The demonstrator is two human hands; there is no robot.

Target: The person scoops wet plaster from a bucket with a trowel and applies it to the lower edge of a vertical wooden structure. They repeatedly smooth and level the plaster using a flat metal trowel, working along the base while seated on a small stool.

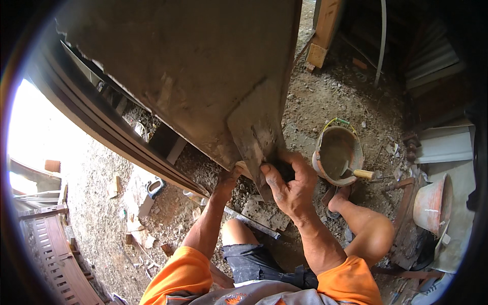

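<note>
Trowel blade (255,136) lies flat against the lower corner of the grey plastered slab (193,66) just in front of you, its long axis running up and away from your hands, slightly leftward at the top. Your right hand (290,185) sits at the blade's lower end, fingers (272,175) curled closed around the dark grip there, thumb side toward the blade. Your left hand (227,179) is just beside it to the left, pressed at the slab's bottom edge by a pale wooden piece (243,166); whether it grips anything you cannot tell. Right hand is the nearer to the blade. Bucket (338,154) of mortar stands well apart to your right on the dirt floor (325,96)
</note>
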